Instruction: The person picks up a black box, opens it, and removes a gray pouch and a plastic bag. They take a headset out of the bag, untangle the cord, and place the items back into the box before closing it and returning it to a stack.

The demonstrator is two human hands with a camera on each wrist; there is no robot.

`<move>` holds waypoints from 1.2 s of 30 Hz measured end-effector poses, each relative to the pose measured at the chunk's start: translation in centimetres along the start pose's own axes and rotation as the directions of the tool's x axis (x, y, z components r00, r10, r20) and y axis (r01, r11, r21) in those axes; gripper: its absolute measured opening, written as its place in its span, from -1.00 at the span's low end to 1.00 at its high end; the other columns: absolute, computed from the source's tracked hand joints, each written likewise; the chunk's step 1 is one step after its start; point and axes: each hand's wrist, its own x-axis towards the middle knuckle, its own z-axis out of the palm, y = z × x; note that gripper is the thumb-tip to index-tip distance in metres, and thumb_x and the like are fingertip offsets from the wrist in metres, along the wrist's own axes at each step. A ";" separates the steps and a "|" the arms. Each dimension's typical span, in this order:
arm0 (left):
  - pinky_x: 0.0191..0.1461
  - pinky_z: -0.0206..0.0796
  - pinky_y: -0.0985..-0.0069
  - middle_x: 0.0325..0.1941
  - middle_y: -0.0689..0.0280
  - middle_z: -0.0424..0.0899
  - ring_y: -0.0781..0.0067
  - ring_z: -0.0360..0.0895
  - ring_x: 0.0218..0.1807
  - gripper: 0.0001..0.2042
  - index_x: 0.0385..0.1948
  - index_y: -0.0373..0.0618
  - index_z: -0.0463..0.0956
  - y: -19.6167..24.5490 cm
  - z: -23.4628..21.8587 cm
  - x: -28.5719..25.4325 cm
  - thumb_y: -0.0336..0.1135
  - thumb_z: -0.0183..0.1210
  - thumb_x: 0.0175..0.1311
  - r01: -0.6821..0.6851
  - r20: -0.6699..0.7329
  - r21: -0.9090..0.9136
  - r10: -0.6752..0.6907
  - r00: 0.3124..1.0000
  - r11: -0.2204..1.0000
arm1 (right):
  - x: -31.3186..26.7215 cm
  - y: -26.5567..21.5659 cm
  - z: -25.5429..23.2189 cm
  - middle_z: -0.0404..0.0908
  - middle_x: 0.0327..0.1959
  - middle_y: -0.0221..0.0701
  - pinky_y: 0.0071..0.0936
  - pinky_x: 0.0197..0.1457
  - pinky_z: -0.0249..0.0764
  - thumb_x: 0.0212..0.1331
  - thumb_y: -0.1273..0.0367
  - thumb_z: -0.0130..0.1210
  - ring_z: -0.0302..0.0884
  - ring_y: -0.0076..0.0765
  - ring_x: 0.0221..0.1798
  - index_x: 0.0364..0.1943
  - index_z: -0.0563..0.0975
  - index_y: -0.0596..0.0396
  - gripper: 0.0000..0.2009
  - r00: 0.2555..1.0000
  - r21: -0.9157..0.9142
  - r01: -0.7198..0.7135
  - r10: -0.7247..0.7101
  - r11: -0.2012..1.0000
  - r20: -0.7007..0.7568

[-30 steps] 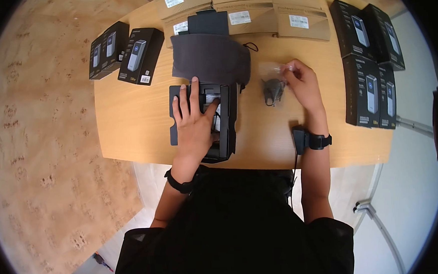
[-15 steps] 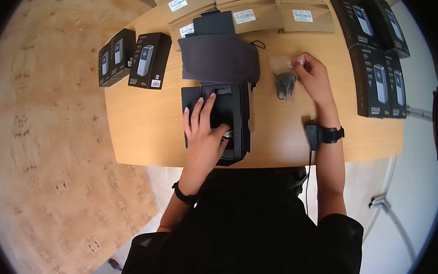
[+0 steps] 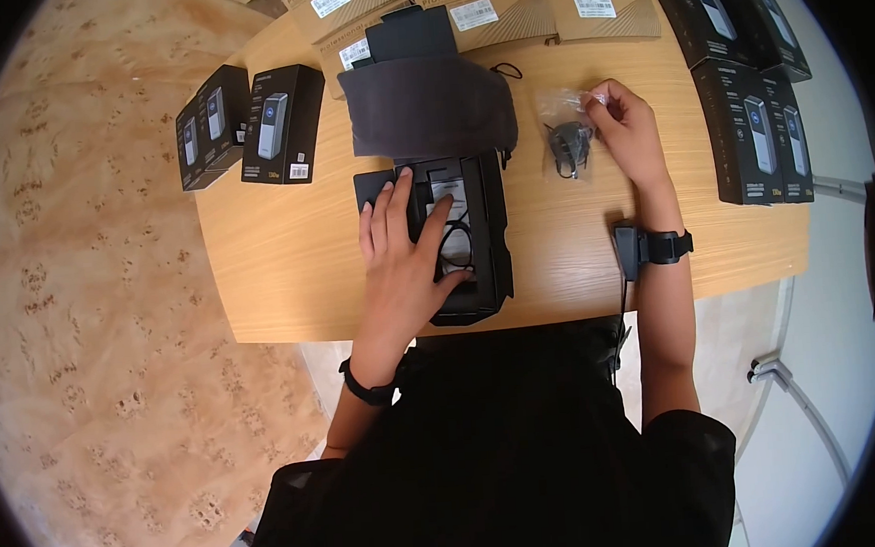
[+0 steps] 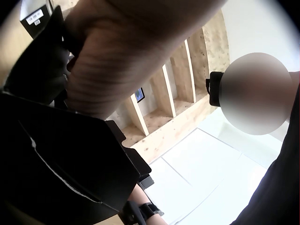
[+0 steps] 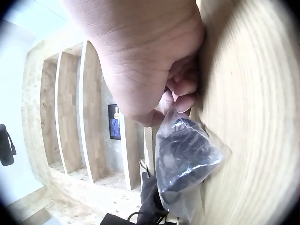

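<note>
The left hand point(image 3: 401, 276) lies over an open black box point(image 3: 496, 240), fingers spread, thumb and forefinger reaching inside. In the box are a printed white packet point(image 3: 447, 191) and a looped black cable point(image 3: 468, 233). The left wrist view shows the left hand point(image 4: 112, 65) large beside the dark box wall point(image 4: 70, 159). The right hand point(image 3: 633, 136) pinches the top of a clear plastic bag point(image 3: 570, 150) with a dark coiled item inside, on the table. In the right wrist view, the right hand's point(image 5: 145, 61) fingertips grip the gathered bag point(image 5: 185, 159).
A dark grey pouch point(image 3: 432, 108) lies behind the open box. Brown cartons point(image 3: 502, 14) line the table's back edge. Black printed boxes stand at the left point(image 3: 283, 122) and right point(image 3: 739, 130) of the wooden table point(image 3: 286, 253).
The left thumb and forefinger have moved apart inside the box, and the white packet and cable show more fully. The right hand keeps its pinch on the bag. The head view has shifted.
</note>
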 end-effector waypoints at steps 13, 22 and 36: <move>0.66 -0.10 -0.13 0.17 0.31 0.67 0.17 0.44 0.40 -0.69 0.03 -0.08 0.67 0.6 0.7 -0.8 -0.31 0.36 0.26 -0.108 0.027 0.066 0.107 0.994 0.992 | 0.0 0.0 -0.1 0.60 -0.44 -0.58 -0.68 -0.27 0.40 0.42 0.42 0.18 0.46 -0.76 -0.36 -0.25 0.60 0.22 -0.88 1.000 0.025 -0.003 0.002 1.000 0.019; 0.67 -0.11 -0.16 0.11 0.24 0.71 0.20 0.52 0.34 -0.76 -0.04 -0.12 0.66 0.9 0.9 0.0 -0.39 0.31 0.27 -0.132 0.046 0.069 0.129 0.991 0.989 | -0.1 -0.3 0.2 0.58 -0.47 -0.57 -0.67 -0.27 0.41 0.39 0.43 0.19 0.44 -0.73 -0.39 -0.28 0.61 0.21 -0.88 1.000 0.008 -0.012 0.013 1.000 -0.009; -0.03 0.44 0.24 -0.21 0.24 0.71 0.08 0.65 -0.24 -0.80 -0.03 -0.02 0.69 1.5 -6.8 12.2 -0.39 0.30 0.33 -0.272 -0.097 0.087 0.280 0.955 0.958 | 0.0 -0.1 0.2 0.59 -0.51 -0.45 -0.58 -0.29 0.44 0.32 0.42 0.22 0.48 -0.61 -0.45 -0.30 0.60 0.21 -0.88 0.999 -0.003 0.042 -0.042 0.999 -0.025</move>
